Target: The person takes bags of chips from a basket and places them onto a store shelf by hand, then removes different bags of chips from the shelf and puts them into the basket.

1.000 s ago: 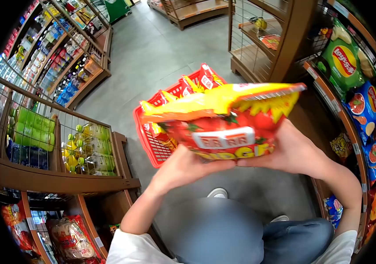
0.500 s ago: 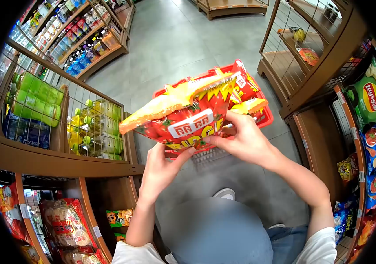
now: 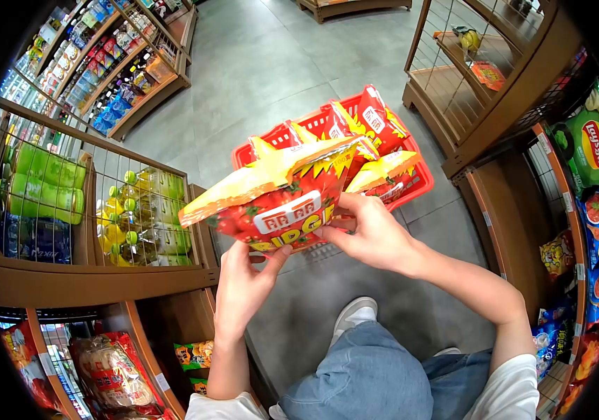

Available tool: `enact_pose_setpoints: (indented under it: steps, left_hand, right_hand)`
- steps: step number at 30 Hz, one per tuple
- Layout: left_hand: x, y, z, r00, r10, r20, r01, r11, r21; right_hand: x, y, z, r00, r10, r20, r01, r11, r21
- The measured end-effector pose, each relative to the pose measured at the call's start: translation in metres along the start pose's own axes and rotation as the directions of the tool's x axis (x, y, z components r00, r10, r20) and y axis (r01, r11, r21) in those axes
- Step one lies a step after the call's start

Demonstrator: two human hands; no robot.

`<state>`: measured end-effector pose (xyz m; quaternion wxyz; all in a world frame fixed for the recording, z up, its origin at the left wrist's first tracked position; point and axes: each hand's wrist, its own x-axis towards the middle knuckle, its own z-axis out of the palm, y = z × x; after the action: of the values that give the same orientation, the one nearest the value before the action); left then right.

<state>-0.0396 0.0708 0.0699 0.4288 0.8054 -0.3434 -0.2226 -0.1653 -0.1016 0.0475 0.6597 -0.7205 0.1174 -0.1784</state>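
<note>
A red and yellow snack bag (image 3: 287, 210) is held up in front of me by both hands, its yellow top edge tilted. My left hand (image 3: 243, 283) pinches its lower left part, thumb on the front. At the lower right, my right hand (image 3: 376, 234) grips the same bag, thumb also on the front. Behind and beneath it a red basket (image 3: 422, 183) rests on the floor, partly hidden by the bag. Several similar red and yellow bags (image 3: 376, 126) lie in the basket.
Bottles (image 3: 147, 217) stand behind a wire rack at left, above packaged snacks (image 3: 114, 371). Chip bags (image 3: 594, 150) line the right shelf. A brown wooden rack (image 3: 453, 105) is at upper right, and a drinks shelf (image 3: 138, 105) at upper left. My knees are below.
The held bag and both hands have moved left and slightly down in view since the earliest frame. More of the basket and its bags now shows to the right. The grip stays on the bag.
</note>
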Motion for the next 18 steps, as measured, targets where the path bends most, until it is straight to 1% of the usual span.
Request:
enact_pose_setpoints:
  steps: [1,3,5,6,7,9,10,11,13,14,15,17,18]
  left_hand:
    - [0.000,0.000,0.001,1.000,0.004,-0.007,-0.003,0.999,0.039]
    - [0.005,-0.008,0.007,1.000,-0.024,-0.017,0.025,0.999,0.039]
    - [0.011,-0.010,0.016,0.999,-0.025,0.023,0.024,1.000,0.020]
    - [0.014,-0.009,0.020,0.998,-0.039,0.055,0.041,0.999,-0.020]
    - [0.018,-0.008,0.022,0.998,-0.039,0.056,0.040,0.999,-0.023]
    - [0.027,-0.005,0.028,0.992,-0.007,0.129,0.008,1.000,-0.014]
    - [0.031,-0.001,0.032,0.989,-0.008,0.146,0.018,0.998,-0.068]
    - [0.034,0.002,0.036,0.988,-0.001,0.153,0.010,0.998,-0.062]
    - [0.040,0.003,0.045,0.982,-0.028,0.188,0.045,0.995,-0.091]
    - [0.044,-0.001,0.050,0.978,-0.014,0.206,0.023,0.999,-0.039]
    - [0.046,-0.008,0.057,0.977,-0.010,0.213,0.018,0.999,-0.036]
    - [0.050,-0.026,0.072,0.983,-0.012,0.181,0.023,0.998,-0.060]
    - [0.051,-0.030,0.076,0.982,0.012,0.190,0.001,0.998,-0.068]
  right_hand:
    - [0.001,0.004,0.001,1.000,0.015,0.006,-0.015,1.000,0.012]
    - [0.004,0.011,-0.002,1.000,0.024,0.014,-0.024,1.000,-0.011]
    - [0.007,0.017,-0.010,0.994,0.107,-0.018,-0.109,0.987,-0.119]
    - [0.007,0.016,-0.014,0.994,0.080,-0.068,-0.086,0.992,-0.089]
    - [0.009,0.019,-0.020,0.991,0.118,-0.070,-0.121,0.991,-0.048]
    - [0.009,0.021,-0.035,0.988,0.130,-0.087,-0.142,0.980,-0.141]
    - [0.008,0.018,-0.042,0.987,0.139,-0.078,-0.151,0.972,-0.180]
    - [0.007,0.012,-0.047,0.987,0.135,-0.089,-0.148,0.973,-0.175]
    - [0.005,0.003,-0.055,0.972,0.209,-0.106,-0.233,0.897,-0.376]
    - [0.004,0.017,-0.057,0.974,0.180,-0.136,-0.218,0.907,-0.360]
    - [0.004,0.025,-0.058,0.973,0.180,-0.144,-0.220,0.908,-0.357]
    - [0.004,0.037,-0.059,0.970,0.194,-0.147,-0.239,0.874,-0.423]
    - [0.007,0.045,-0.060,0.973,0.207,-0.098,-0.229,0.878,-0.420]
